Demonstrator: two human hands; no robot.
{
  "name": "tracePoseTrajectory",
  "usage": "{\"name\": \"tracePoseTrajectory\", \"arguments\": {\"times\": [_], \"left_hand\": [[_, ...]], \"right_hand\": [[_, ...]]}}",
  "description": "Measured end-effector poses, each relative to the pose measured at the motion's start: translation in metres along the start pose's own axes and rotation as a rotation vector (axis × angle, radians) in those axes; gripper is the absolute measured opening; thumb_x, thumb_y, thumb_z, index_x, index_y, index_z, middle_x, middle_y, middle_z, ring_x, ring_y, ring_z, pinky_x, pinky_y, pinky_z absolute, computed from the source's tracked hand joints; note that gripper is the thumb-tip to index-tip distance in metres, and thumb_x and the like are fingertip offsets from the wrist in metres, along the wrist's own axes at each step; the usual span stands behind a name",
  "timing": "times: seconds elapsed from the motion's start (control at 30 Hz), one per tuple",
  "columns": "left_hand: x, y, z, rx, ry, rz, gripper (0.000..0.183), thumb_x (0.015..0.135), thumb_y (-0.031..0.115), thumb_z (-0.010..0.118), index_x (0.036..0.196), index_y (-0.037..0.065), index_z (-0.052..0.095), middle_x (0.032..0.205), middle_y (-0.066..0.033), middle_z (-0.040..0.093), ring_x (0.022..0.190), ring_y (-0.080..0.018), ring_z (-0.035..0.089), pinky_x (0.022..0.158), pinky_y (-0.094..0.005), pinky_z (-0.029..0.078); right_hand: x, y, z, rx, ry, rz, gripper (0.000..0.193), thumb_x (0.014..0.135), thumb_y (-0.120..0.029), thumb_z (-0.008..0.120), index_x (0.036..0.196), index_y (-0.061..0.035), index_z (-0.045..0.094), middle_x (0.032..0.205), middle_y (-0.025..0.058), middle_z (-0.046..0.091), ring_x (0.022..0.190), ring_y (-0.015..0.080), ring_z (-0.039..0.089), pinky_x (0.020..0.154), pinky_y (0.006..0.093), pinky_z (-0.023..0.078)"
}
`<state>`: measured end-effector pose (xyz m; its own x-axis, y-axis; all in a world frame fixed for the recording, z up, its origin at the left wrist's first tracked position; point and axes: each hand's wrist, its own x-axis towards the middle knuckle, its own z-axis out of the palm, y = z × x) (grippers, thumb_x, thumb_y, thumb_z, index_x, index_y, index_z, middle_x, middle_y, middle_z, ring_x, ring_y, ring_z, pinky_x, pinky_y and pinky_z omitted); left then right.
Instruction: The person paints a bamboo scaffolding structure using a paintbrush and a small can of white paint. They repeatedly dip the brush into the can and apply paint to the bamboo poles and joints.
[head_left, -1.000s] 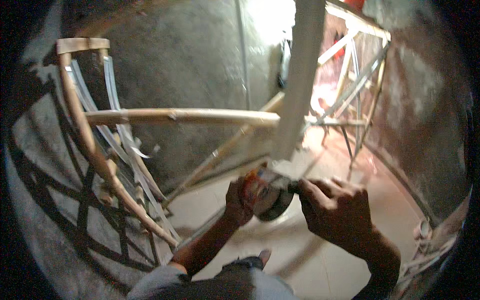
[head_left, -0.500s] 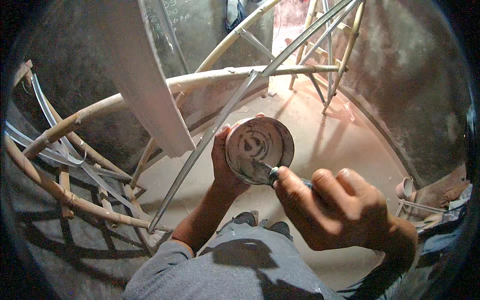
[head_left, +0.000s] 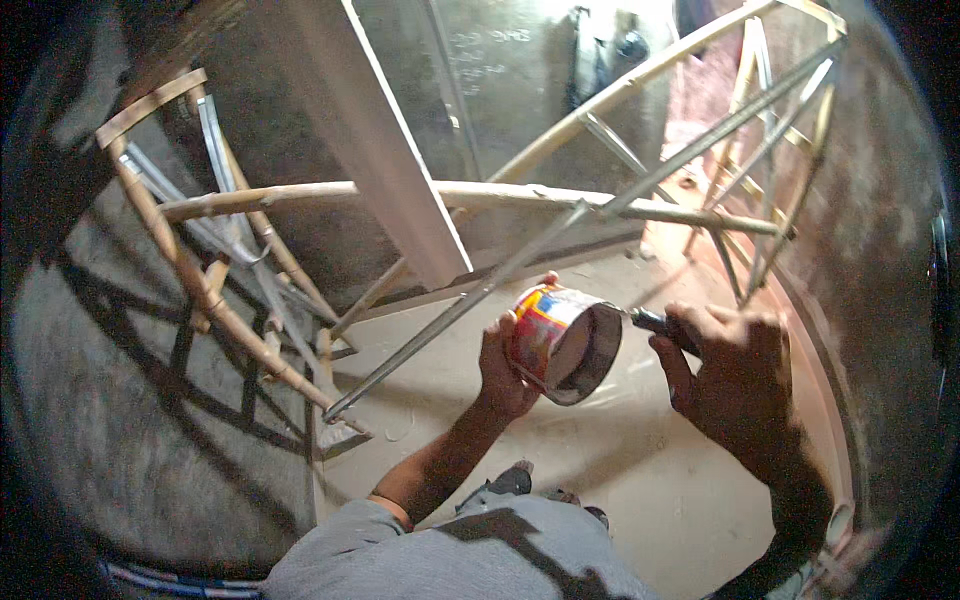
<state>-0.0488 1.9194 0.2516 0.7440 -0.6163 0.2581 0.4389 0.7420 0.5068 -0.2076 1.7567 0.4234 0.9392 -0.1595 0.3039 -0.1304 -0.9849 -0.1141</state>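
Observation:
A round tin [head_left: 565, 340] with a red, yellow, blue and white label is tilted on its side. Its mouth faces right, and pale residue coats the inside. My left hand [head_left: 507, 370] is wrapped around its left side and base. To the right of the rim, my right hand [head_left: 735, 375] is closed around a dark-handled tool [head_left: 665, 328]. The slim metal end of that tool points at the tin's upper rim; I cannot make out its tip or whether it touches.
Ahead runs a scaffold of bamboo poles [head_left: 330, 192] with a diagonal metal channel [head_left: 470, 300]. A long pale board [head_left: 385, 130] slants down behind it. On the left stands a wooden frame [head_left: 190, 270] holding metal strips. A dusty floor [head_left: 660, 480] lies below, between dark walls.
The tin has tipped from facing up to facing right, showing its label. My right hand has drawn the tool out of the tin toward the right. The view has shifted.

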Motion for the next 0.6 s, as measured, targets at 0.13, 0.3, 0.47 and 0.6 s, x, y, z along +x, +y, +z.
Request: {"name": "tracePoseTrajectory", "arguments": {"times": [0.13, 0.3, 0.47, 0.6], "left_hand": [[-0.013, -0.005, 0.024, 0.045, 0.046, 0.024, 0.085, 0.087, 0.056, 0.061, 0.146, 0.002, 0.035, 0.138, -0.0289, 0.048, 0.126, -0.0389, 0.052, 0.108, -0.0494, 0.044], [-0.032, -0.003, 0.026, 0.084, 0.100, 0.020, 0.080, 0.091, 0.056, 0.056, 0.148, 0.005, 0.034, 0.139, -0.0283, 0.047, 0.127, -0.0377, 0.052, 0.108, -0.0496, 0.043], [-0.039, 0.000, 0.023, 0.025, 0.067, 0.030, 0.071, 0.096, 0.051, 0.047, 0.147, 0.003, 0.039, 0.135, -0.0168, 0.055, 0.123, -0.0273, 0.057, 0.106, -0.0433, 0.046], [-0.051, 0.006, 0.029, 0.101, 0.058, 0.110, 0.072, 0.097, 0.051, 0.047, 0.150, 0.004, 0.034, 0.138, -0.0166, 0.053, 0.127, -0.0272, 0.055, 0.108, -0.0426, 0.044]], "right_hand": [[-0.010, 0.015, 0.023, 0.056, 0.428, -0.457, 0.021, 0.083, -0.015, 0.071, 0.102, -0.0048, 0.070, 0.085, 0.0090, 0.068, 0.058, 0.0207, 0.057, 0.047, 0.0313, 0.042], [-0.021, 0.008, 0.011, -0.570, 0.710, -1.233, 0.017, 0.087, -0.011, 0.062, 0.097, -0.0029, 0.073, 0.096, 0.0068, 0.070, 0.055, 0.0092, 0.044, 0.048, 0.0207, 0.028], [-0.034, 0.011, 0.001, -0.271, 0.465, -0.918, 0.021, 0.086, -0.015, 0.064, 0.103, -0.0047, 0.071, 0.092, 0.0068, 0.070, 0.058, 0.0107, 0.054, 0.046, 0.0235, 0.037], [-0.018, 0.006, 0.013, 0.117, 0.468, -0.688, 0.023, 0.084, -0.014, 0.065, 0.103, -0.0023, 0.070, 0.093, 0.0087, 0.069, 0.055, 0.0123, 0.053, 0.041, 0.0287, 0.042]]}}
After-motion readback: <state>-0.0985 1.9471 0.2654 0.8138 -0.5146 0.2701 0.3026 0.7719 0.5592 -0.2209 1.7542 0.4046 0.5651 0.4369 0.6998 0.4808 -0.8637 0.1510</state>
